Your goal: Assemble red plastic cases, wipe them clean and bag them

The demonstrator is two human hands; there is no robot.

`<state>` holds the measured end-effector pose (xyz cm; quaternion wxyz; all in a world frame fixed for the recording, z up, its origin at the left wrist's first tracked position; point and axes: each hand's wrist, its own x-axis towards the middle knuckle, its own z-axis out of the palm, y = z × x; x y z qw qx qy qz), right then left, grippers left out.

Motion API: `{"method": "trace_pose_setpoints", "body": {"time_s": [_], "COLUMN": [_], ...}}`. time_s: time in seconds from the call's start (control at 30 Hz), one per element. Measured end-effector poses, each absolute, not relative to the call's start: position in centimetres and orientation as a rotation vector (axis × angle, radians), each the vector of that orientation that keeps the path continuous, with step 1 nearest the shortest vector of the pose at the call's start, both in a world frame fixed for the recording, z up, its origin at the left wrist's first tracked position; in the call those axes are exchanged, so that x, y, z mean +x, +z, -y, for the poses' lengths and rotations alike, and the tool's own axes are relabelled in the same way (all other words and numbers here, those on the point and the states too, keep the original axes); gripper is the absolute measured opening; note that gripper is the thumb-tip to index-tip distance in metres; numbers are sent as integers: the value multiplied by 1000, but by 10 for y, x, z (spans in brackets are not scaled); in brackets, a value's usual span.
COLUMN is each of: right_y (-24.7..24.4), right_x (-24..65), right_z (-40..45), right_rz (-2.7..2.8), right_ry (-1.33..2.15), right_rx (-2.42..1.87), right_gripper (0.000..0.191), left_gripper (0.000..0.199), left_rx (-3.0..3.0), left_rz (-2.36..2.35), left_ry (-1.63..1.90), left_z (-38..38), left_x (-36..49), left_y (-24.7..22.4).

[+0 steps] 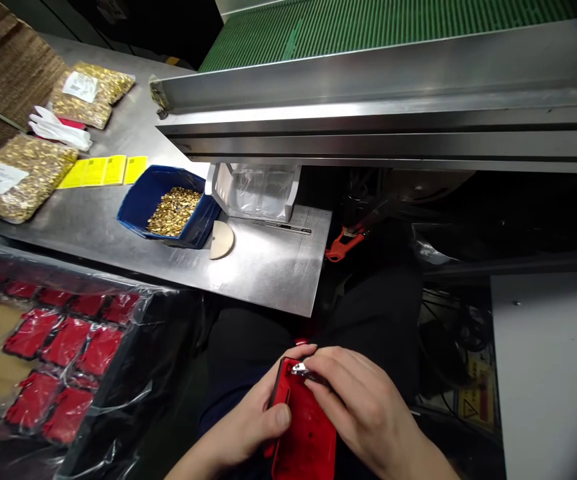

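Note:
A red plastic housing with a dark outer edge (306, 433) lies over my lap, its hollow side facing up. My left hand (253, 417) grips its left wall, thumb over the near side and fingers behind the far end. Between the thumb and fingers of my right hand (363, 400) is a small silver-tipped tool (299, 368). Its bright tip is at the housing's far left corner, and whether it touches the plastic I cannot tell. Most of the tool's dark body is hidden by my fingers, so its exact kind does not show.
A blue bin (133, 207) of small brass-coloured parts stands on the metal table (278, 267), beside a clear bin (293, 193) and a beige disc (222, 240). Bags of brass parts (23, 170) lie left. Bagged red housings (68, 340) fill a lined crate. A metal-edged green conveyor (368, 30) runs across the top.

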<state>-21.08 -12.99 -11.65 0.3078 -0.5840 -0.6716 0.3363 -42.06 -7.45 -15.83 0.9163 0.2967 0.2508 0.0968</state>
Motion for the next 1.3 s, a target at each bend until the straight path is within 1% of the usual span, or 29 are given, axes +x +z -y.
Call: {"method": "trace_pose_setpoints", "body": {"time_s": [0.07, 0.23, 0.37, 0.53, 0.7, 0.77, 0.87, 0.93, 1.03, 1.17, 1.23, 1.3], "right_y": [-118, -118, -118, -117, -115, -114, -115, -118, -126, -138, -147, -159], "right_x": [-212, -214, -215, -216, -212, -207, -197, -190, -183, -181, -181, -181], "right_z": [130, 130, 130, 128, 124, 122, 122, 125, 131, 136, 132, 122], "right_rz": [1809, 1809, 1823, 1929, 2087, 2098, 1930, 1704, 1428, 1312, 1282, 1271], "right_ry": [888, 856, 811, 617, 459, 489, 694, 779, 732, 750, 827, 927], "right_rx": [-1538, -1540, -1535, -1509, -1453, -1414, -1416, -1521, -1727, -1853, -1901, -1953], "right_gripper": [25, 25, 24, 25, 23, 23, 22, 20, 17, 19, 22, 20], "left_gripper": [89, 95, 95, 95, 88, 87, 88, 91, 95, 91, 90, 91], "left_rx": [604, 573, 600, 636, 633, 614, 587, 574, 532, 489, 459, 397], "left_rz": [-510, -527, -506, -527, -492, -477, -477, -494, -521, -531, -550, -578], "left_ry": [190, 182, 176, 183, 191, 186, 171, 152, 129, 131, 148, 188], "left_z": [75, 75, 75, 76, 73, 72, 72, 73, 74, 75, 76, 78], "left_x": [-421, -421, -421, -423, -422, -421, -421, -421, -422, -422, -422, -422], "left_y": [-158, -156, -157, -160, -157, -156, -155, -156, -158, -160, -162, -165]}}
